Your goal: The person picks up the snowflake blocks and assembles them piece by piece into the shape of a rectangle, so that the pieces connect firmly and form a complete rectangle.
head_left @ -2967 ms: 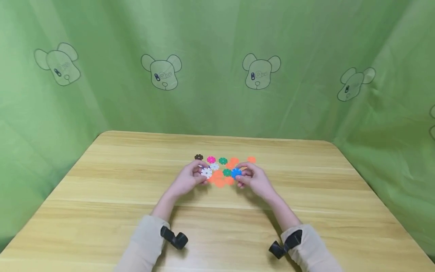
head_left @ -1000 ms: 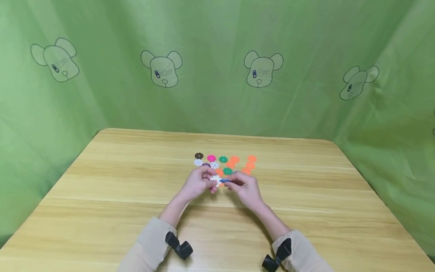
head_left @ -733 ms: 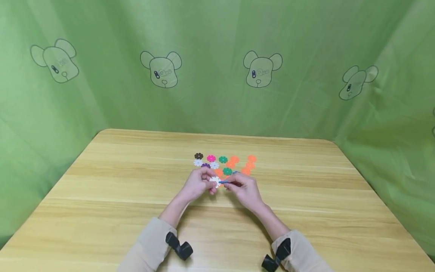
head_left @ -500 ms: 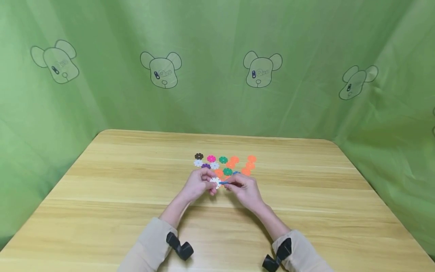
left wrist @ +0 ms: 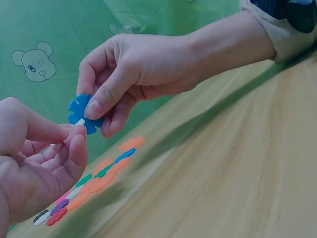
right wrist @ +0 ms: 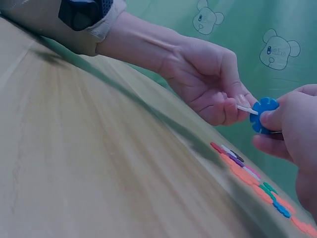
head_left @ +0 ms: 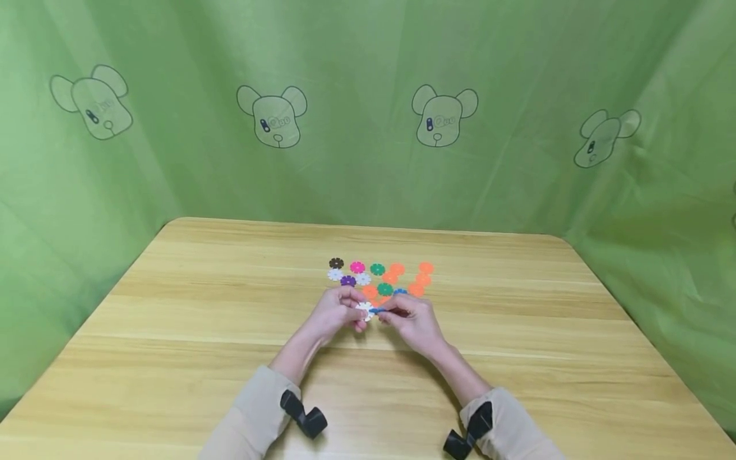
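Close over the table, my left hand [head_left: 333, 313] pinches a white notched snowflake disc [head_left: 362, 307] between thumb and fingers. My right hand [head_left: 416, 321] pinches a blue snowflake disc [left wrist: 78, 108], turned edge-on in the head view. The two discs meet at their rims, roughly at right angles. In the right wrist view the white disc shows as a thin edge running into the blue disc [right wrist: 264, 106]. Fingertips cover part of both discs.
Beyond the hands, loose discs lie flat: brown [head_left: 336, 263], pink [head_left: 358, 267], purple [head_left: 348, 281], green [head_left: 377, 269], blue [head_left: 400, 292] and several orange [head_left: 425, 268]. A red disc [left wrist: 57, 216] shows in the left wrist view. A green curtain [head_left: 368, 185] hangs behind the wooden table [head_left: 368, 396].
From three seconds ago, both hands have come together and the blue disc has turned edge-on to meet the white one. Over the last second the hands have barely moved.
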A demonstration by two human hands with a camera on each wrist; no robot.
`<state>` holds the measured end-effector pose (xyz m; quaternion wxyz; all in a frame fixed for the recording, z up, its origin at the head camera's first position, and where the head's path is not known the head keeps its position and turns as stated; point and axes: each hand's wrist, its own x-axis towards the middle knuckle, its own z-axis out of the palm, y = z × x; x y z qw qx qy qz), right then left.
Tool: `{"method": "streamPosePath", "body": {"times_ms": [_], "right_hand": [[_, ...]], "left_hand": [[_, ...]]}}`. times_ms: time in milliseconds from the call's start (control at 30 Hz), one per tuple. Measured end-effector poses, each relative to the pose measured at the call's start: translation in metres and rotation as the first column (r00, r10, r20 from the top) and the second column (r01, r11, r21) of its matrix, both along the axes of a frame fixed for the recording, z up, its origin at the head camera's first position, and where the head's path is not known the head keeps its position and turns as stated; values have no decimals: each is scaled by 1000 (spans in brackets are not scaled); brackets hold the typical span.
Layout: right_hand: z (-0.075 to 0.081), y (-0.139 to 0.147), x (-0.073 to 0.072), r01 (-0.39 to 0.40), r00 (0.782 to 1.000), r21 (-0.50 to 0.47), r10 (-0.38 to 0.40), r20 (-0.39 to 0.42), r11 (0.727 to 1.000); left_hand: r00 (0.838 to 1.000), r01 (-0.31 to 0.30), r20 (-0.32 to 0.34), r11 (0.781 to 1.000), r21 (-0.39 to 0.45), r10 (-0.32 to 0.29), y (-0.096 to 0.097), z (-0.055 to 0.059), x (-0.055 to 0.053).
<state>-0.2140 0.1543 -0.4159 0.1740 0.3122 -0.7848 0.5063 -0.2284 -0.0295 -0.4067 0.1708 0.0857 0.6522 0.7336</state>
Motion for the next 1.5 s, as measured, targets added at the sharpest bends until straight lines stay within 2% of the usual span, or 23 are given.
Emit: {"method": "streamPosePath", "body": {"times_ms": [200, 300, 433, 767, 967, 1100, 1200, 1333, 1500], "right_hand": [[12, -7, 9, 15, 999, 1, -15, 46, 1000], [12, -6, 9, 30, 988, -9, -29, 149, 1000], [3, -1, 3, 45, 962, -33, -34, 272, 998], [-2, 2, -3, 65, 961, -52, -49, 270, 997], [2, 4, -3, 37, 953, 22, -42, 301, 999], [5, 15, -8, 18, 933, 114, -57, 354, 993], [9, 27, -13, 30, 916, 130, -79, 392, 991], [8, 45, -25, 115, 887, 77, -137, 441, 990], [0, 67, -40, 234, 843, 26, -216, 492, 972]], "left_hand": [[1000, 0, 9, 1000, 11, 0, -1, 0, -1], [1000, 14, 2, 1000, 17, -14, -1, 0, 0], [999, 32, -17, 999, 24, -32, -1, -1, 0], [995, 63, -72, 998, 11, -62, 2, -5, -2], [992, 38, -123, 999, -35, -41, 4, -8, -2], [993, 20, -119, 998, -51, -26, 1, -7, -1], [994, 31, -99, 998, -46, -35, 0, -8, -2], [996, 43, -74, 998, -36, -45, -1, -7, -2], [997, 39, -65, 999, -30, -41, -2, -5, -2]]}}
